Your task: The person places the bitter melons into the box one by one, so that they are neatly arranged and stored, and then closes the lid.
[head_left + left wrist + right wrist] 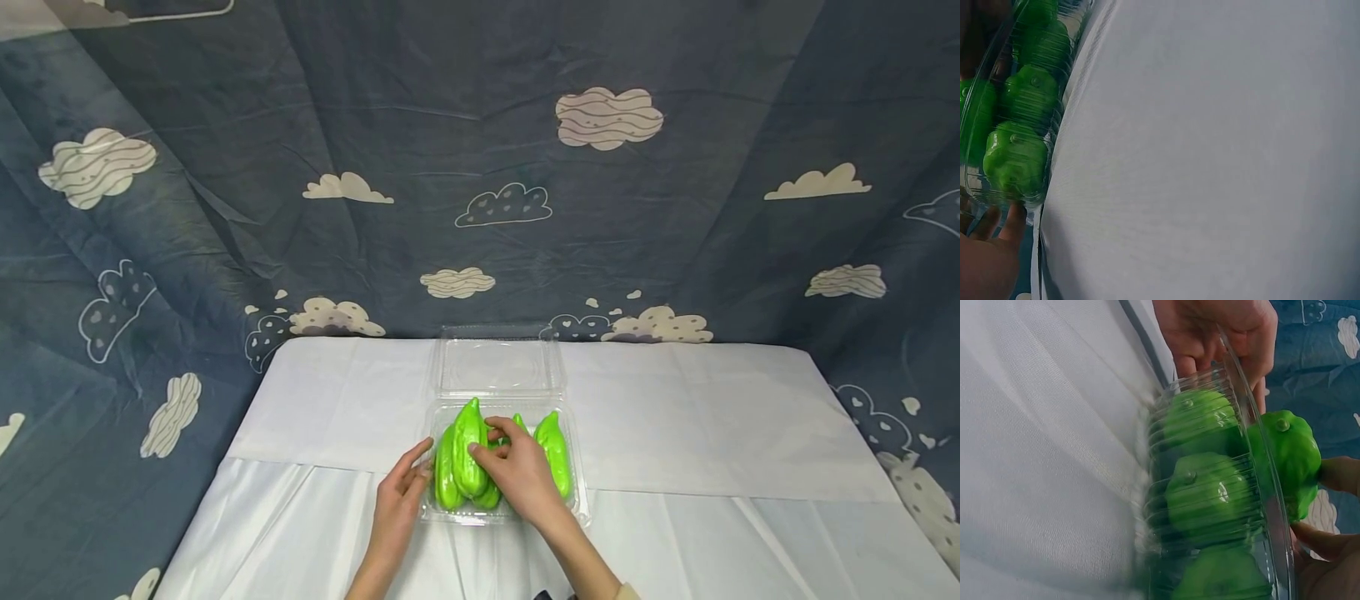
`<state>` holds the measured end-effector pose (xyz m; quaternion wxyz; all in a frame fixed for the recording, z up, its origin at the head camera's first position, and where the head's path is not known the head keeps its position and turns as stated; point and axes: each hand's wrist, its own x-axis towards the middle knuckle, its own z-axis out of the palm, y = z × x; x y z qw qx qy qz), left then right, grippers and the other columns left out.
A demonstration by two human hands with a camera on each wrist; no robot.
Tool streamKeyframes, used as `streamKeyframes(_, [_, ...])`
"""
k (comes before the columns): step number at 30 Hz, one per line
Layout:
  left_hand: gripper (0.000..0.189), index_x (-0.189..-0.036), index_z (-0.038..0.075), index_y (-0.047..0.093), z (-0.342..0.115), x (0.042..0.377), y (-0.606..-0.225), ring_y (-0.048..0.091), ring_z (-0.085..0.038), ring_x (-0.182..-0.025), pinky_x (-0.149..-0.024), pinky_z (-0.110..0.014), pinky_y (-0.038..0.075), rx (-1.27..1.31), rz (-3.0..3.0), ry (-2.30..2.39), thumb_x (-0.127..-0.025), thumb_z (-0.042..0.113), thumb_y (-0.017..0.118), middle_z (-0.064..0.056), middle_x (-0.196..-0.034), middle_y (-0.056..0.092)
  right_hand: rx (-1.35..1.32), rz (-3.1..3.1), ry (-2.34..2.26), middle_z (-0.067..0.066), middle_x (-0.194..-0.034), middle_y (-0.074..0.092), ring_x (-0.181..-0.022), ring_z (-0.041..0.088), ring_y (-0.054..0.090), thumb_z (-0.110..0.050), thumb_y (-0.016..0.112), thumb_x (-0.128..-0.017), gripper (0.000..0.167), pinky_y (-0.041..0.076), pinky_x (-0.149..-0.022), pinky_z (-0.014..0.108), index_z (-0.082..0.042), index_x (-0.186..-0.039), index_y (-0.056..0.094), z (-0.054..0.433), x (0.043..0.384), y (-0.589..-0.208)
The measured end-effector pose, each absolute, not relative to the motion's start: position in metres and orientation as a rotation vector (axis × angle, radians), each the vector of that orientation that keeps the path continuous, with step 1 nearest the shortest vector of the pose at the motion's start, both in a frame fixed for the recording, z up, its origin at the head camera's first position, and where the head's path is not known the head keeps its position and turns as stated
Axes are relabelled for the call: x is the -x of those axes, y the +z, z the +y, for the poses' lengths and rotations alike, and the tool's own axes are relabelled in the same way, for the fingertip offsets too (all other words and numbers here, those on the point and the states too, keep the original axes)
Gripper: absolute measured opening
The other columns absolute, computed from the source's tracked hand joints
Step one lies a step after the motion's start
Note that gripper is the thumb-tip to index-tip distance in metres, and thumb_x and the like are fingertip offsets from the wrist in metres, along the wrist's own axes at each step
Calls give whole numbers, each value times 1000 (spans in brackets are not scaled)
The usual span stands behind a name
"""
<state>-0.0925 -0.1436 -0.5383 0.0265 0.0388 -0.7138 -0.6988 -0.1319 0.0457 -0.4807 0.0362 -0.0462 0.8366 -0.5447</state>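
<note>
A glossy, bright green bitter melon (468, 454), long and lobed with a pointed tip, is pinched between the thumb and fingers of my right hand (528, 475). It lies on top of other green melons and sticks up above the rim in the right wrist view. Several more melons, one at the right side (553, 454), sit in a clear plastic clamshell box (480, 520). My left hand (397, 504) is at the box's left side, its fingers loosely bent near the wall. Fingertips (1015, 215) appear at the box's end in the left wrist view.
The clear lid (498, 367) of the box is hinged back, lying towards the table's far edge. A white cloth (697, 417) covers the table. Behind and beside it hangs a dark blue curtain (675, 208) with cloud prints.
</note>
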Motion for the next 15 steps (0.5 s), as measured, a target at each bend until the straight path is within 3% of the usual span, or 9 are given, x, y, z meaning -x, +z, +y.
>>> streamKeyframes(15, [42, -139, 10, 55, -144, 94, -539, 58, -28, -120, -100, -25, 44, -116, -2212, -2148, -98, 3, 53, -16, -124, 65, 154, 2523, -1675, 12, -109, 64, -81, 15, 66, -30, 72, -88, 55, 54, -61, 29, 1, -131, 57, 44, 135, -484])
